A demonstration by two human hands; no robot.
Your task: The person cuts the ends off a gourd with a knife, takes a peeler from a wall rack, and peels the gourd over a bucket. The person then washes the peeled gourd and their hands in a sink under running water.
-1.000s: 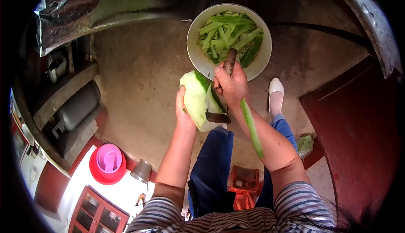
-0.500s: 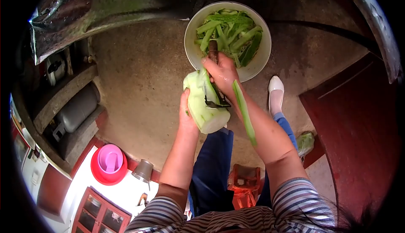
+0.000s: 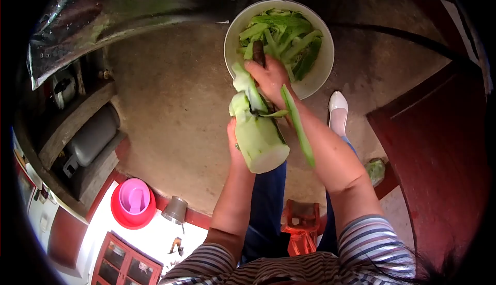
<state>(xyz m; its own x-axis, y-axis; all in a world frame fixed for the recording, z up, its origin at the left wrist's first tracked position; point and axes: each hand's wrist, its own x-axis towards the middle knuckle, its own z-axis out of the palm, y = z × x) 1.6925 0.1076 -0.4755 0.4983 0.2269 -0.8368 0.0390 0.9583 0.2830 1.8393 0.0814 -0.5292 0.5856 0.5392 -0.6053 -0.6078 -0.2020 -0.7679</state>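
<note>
A peeled, pale green gourd is tilted in front of me, its flat cut end toward my body. My left hand grips it from the left, with most of the fingers hidden behind it. Closed round the brown handle of a peeler, my right hand is just beyond the gourd. The peeler's dark blade end lies against the gourd's upper right side, where a strip of peel curls off. Another green peel strip clings to my right forearm. Below the hands, a white bucket holds many green peelings.
A red basin with a pink one inside stands at lower left, beside a grey bucket. A grey gas cylinder lies on the left shelf. An orange stool is behind my legs; dark red furniture is at right.
The gourd has shifted slightly right and toward my body. The peeler's blade has moved up along it, and a fresh peel strip now shows at the blade.
</note>
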